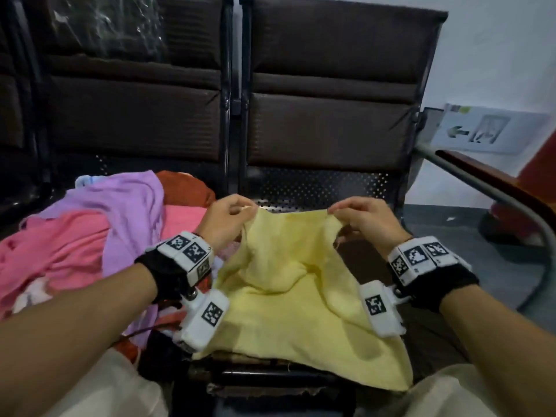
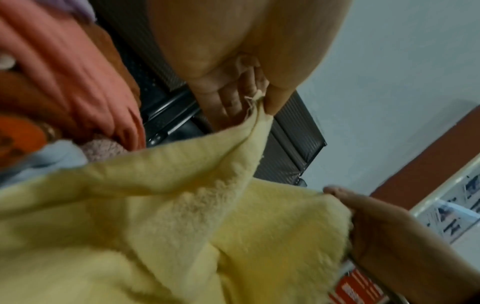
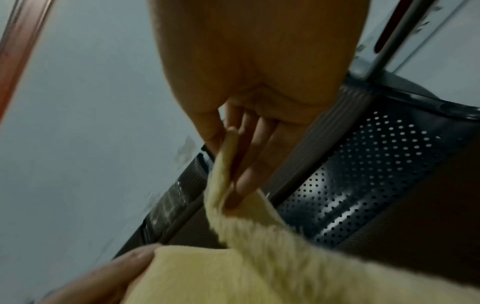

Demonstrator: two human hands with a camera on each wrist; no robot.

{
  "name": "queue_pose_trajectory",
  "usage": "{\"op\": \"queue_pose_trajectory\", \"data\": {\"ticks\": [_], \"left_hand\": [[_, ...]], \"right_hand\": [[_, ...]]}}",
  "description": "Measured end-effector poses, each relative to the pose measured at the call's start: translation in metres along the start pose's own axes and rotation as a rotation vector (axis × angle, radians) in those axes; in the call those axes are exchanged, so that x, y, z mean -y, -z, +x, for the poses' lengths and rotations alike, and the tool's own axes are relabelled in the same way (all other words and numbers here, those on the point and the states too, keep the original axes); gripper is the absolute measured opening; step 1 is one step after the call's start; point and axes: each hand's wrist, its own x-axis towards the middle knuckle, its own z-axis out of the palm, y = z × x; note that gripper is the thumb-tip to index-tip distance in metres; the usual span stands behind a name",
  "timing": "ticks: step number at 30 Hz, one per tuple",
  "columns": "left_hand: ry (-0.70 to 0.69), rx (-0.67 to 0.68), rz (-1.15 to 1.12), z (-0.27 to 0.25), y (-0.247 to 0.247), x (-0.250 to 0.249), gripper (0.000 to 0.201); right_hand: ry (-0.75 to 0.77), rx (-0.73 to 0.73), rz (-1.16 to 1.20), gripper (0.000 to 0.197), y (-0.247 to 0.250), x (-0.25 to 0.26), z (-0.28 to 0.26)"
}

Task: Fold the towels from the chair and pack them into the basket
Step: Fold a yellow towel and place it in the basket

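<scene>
The yellow towel (image 1: 301, 299) lay across the front of the right-hand chair seat (image 1: 319, 188), its near edge hanging over the seat's front edge; its far edge was lifted clear of the seat between both hands. The left hand (image 1: 227, 219) pinched one far corner between thumb and fingertips; the right hand (image 1: 365, 218) pinched the other, the cloth caught between thumb and fingers in the right wrist view; so each grip was closed on the towel, by a small bite of fabric only.

Judging from that, the chief risk was a corner slipping out as the edge was drawn forward for the fold, since the holds were shallow; the middle of the towel was also bunched and sagging, so a fold made now would likely trap a crease and come out uneven. The overhanging near edge could slide off the seat's front if the cloth were tugged towards the person.

For room: the back of the seat was bare perforated metal; at the seat's right edge an armrest (image 1: 487, 191) curved down; just beside the left hand lay the pile of unfolded towels (image 1: 90, 236), pink and purple, which a wide sweep could drag along. The basket was not in view.
</scene>
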Motion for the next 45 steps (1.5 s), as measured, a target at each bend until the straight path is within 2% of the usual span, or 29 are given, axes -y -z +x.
{"op": "queue_pose_trajectory", "data": {"ticks": [1,3,5,10,12,15,20,26,29,32,35,38,40,42,45], "left_hand": [[-0.002,0.012,-0.015,-0.002,-0.004,0.003,0.006],[-0.015,0.013,-0.059,-0.006,-0.009,0.001,0.009],[-0.015,0.024,-0.133,-0.01,-0.012,-0.006,0.01],[0.021,0.115,-0.139,-0.022,-0.017,-0.01,0.006],[0.064,0.161,-0.191,-0.024,-0.016,-0.012,0.007],[0.098,0.233,-0.311,-0.028,-0.013,-0.016,0.008],[0.097,0.328,-0.289,-0.037,-0.013,-0.022,0.011],[0.123,0.325,-0.312,-0.044,-0.01,-0.028,0.009],[0.083,0.351,-0.247,-0.047,-0.007,-0.028,0.012],[-0.006,0.316,-0.114,-0.045,-0.004,-0.025,0.012],[-0.1,0.272,0.014,-0.04,0.001,-0.021,0.025],[-0.144,0.353,0.074,-0.043,0.002,-0.02,0.027],[-0.154,0.365,0.079,-0.044,0.003,-0.019,0.024],[-0.186,0.35,0.084,-0.044,0.006,-0.02,0.021],[-0.242,0.327,0.09,-0.045,0.012,-0.021,0.022]], "right_hand": [[-0.009,0.107,0.001,0.01,-0.005,-0.001,0.0],[0.013,0.309,-0.018,0.018,-0.012,0.002,-0.001],[0.116,0.394,-0.11,0.021,-0.018,0.006,-0.002],[0.448,0.229,-0.617,0.007,-0.031,0.009,-0.007],[0.5,0.178,-0.654,0.006,-0.035,0.009,-0.01],[0.437,0.195,-0.474,0.003,-0.047,0.008,-0.017],[0.431,0.162,-0.416,0.014,-0.059,0.006,-0.022],[0.392,0.138,-0.346,0.019,-0.062,0.003,-0.021],[0.37,0.157,-0.287,0.036,-0.061,0.003,-0.021],[0.317,0.295,-0.31,0.021,-0.056,0.004,-0.019],[0.298,0.448,-0.529,0.017,-0.05,0.006,-0.017],[0.411,0.441,-0.773,0.017,-0.048,0.01,-0.017],[0.482,0.377,-0.734,0.013,-0.048,0.011,-0.017],[0.463,0.364,-0.613,0.011,-0.05,0.01,-0.019],[0.339,0.492,-0.454,0.016,-0.056,0.007,-0.021]]}}
